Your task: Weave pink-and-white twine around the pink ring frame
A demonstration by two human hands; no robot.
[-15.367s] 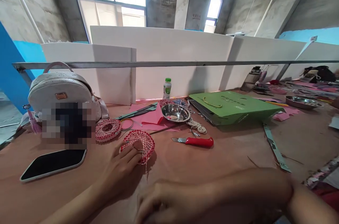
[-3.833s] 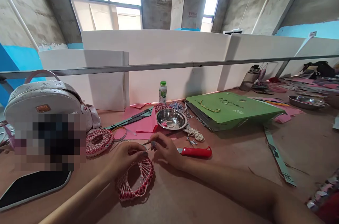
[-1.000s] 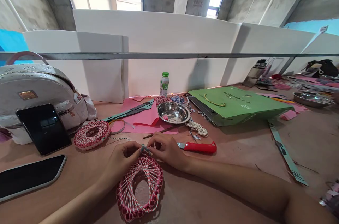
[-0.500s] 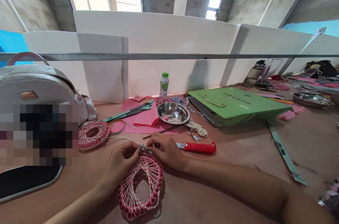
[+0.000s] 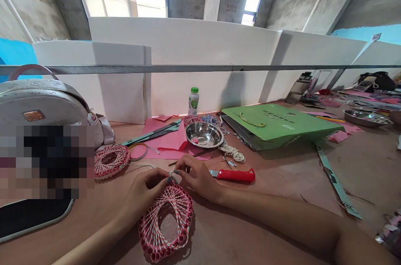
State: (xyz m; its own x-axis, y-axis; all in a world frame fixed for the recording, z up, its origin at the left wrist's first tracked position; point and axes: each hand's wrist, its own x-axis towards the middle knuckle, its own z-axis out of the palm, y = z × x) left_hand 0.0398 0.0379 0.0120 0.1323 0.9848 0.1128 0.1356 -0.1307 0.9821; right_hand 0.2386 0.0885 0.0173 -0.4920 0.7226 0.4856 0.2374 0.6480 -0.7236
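Observation:
An oval ring of pink paper rolls, wound with red-and-white string (image 5: pixel 148 225), lies on the table in front of me. At its far end my left hand (image 5: pixel 148 185) is closed, thumb and forefinger pinching the string. My right hand (image 5: pixel 200 178) meets it there, its fingertips pinched on a short bit of the same string. What exactly lies between the fingertips is small and partly hidden. Just beyond my right hand lies a red-handled knife (image 5: pixel 235 175). Another wound ring (image 5: pixel 123 160) rests at the left with a loose string trailing from it.
A steel bowl (image 5: pixel 187 133), pink paper (image 5: pixel 150 152) and a coil of cord (image 5: pixel 234 154) lie ahead. Behind stands a green-capped bottle (image 5: pixel 193 104). A green bag (image 5: pixel 282 125) is at the right, a backpack (image 5: pixel 56 104) and dark flat device (image 5: pixel 34 219) at the left.
My fingertips have shifted slightly at the ring's far end, the right ones lifting a little with the string. The ring has stayed in place; the view has tilted slightly.

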